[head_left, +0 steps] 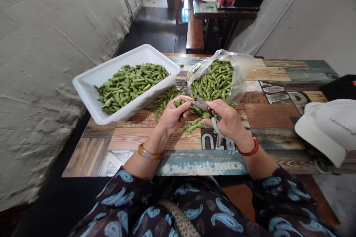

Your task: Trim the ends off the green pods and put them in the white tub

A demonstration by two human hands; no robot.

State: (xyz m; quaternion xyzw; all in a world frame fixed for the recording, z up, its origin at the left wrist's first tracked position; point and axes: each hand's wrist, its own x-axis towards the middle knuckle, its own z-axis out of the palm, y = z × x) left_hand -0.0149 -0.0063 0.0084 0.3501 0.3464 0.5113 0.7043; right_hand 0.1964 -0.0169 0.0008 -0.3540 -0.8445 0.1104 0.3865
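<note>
My left hand point(174, 115) is closed around a few green edamame pods point(178, 103), their ends showing by the thumb and fingertips. In my right hand point(227, 118) is a pair of scissors point(215, 124) with pale green handles. The scissor blades are parted and point left, close to the pods. Just beyond my hands, a clear plastic bag point(241, 70) lies on its side, full of pods, with some spilled out under the scissors. On the left, a white plastic tub point(94, 113) holds a large heap of pods. Green trimmings point(162, 103) lie between tub and bag.
The patchwork wood-print table point(272, 114) carries everything. A white cap point(329, 126) sits at its right end, near a black item point(340, 87). A rough white wall point(50, 44) runs along the left. Farther back stand a bench point(194, 31) and another table point(203, 11) with a loaded black tray.
</note>
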